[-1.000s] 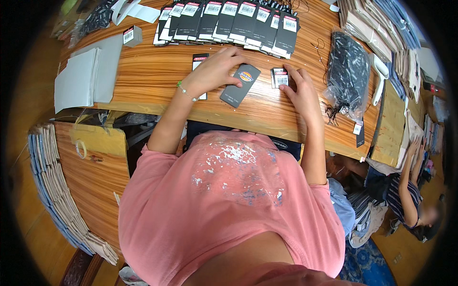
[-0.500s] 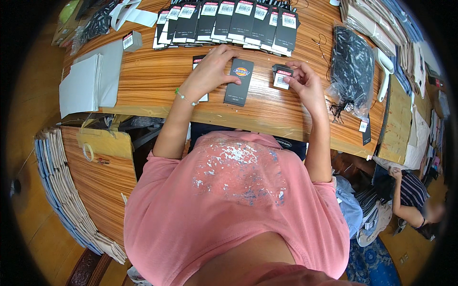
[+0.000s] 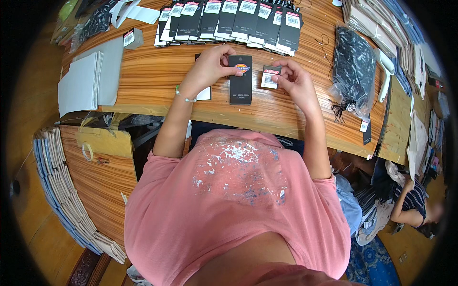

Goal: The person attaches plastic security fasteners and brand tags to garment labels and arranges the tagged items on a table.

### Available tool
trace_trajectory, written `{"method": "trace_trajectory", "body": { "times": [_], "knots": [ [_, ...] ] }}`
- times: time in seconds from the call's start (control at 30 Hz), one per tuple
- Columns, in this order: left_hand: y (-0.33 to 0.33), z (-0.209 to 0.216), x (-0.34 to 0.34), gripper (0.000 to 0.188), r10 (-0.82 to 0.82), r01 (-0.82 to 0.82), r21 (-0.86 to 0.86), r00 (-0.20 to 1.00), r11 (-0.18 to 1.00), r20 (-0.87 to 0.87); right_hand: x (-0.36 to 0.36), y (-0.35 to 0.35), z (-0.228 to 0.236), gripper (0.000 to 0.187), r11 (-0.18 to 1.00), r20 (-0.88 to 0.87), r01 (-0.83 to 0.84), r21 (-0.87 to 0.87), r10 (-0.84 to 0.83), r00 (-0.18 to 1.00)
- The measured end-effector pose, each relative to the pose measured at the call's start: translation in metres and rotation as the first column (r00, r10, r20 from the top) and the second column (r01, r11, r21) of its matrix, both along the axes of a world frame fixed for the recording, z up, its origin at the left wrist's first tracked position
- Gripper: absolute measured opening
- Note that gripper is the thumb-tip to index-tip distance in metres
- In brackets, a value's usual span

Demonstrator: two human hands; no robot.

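Labels (image 3: 268,80), pinched by the right hand (image 3: 296,85), have moved left, so they are now nearer to the black tag (image 3: 241,89) over the table (image 3: 155,81). The left hand (image 3: 206,67) has its thumb upon this tag; whether its fingers grip, I cannot tell.

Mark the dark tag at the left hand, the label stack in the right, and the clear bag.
Dark tag (image 3: 241,88), head view: middle of its front face.
Label stack (image 3: 270,79), head view: white part of its top face.
Clear bag (image 3: 353,66), head view: middle of its filled body.
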State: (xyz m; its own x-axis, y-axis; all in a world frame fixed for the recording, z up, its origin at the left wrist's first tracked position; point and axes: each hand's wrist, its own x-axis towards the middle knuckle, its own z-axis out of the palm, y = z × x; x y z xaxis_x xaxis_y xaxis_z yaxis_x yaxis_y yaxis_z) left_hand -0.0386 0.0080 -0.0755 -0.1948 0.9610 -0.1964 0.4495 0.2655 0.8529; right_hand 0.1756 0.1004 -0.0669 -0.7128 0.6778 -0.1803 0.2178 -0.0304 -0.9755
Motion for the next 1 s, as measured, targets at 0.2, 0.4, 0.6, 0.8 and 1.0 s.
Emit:
{"method": "trace_trajectory", "body": {
  "times": [0.2, 0.4, 0.6, 0.8, 1.0],
  "knots": [
    [0.000, -0.006, 0.001, 0.034, 0.078, 0.020, 0.383, 0.968, 0.924, -0.239, -0.003, 0.001, -0.005, 0.024, 1.000, -0.016, -0.019, -0.008, 0.019, 1.000],
    [-0.007, 0.020, 0.010, 0.025, 0.016, -0.069, 0.165, 0.954, 0.984, 0.300, 0.002, -0.003, 0.000, 0.023, 1.000, -0.082, 0.020, 0.006, -0.020, 0.996],
    [-0.009, 0.023, 0.029, 0.015, 0.158, -0.237, 0.171, 0.912, 0.956, 0.378, 0.001, -0.017, 0.003, 0.022, 0.972, -0.247, 0.192, 0.138, -0.153, 0.957],
    [0.001, 0.035, 0.056, 0.020, 0.137, -0.237, 0.240, 0.919, 0.942, 0.369, 0.014, -0.022, 0.006, 0.023, 0.937, -0.332, 0.323, 0.132, -0.266, 0.905],
    [0.007, 0.032, 0.086, 0.034, 0.005, -0.185, 0.265, 0.829, 0.946, 0.559, 0.020, -0.025, 0.008, 0.024, 0.828, -0.212, 0.411, 0.383, -0.354, 0.911]
  ]
}}
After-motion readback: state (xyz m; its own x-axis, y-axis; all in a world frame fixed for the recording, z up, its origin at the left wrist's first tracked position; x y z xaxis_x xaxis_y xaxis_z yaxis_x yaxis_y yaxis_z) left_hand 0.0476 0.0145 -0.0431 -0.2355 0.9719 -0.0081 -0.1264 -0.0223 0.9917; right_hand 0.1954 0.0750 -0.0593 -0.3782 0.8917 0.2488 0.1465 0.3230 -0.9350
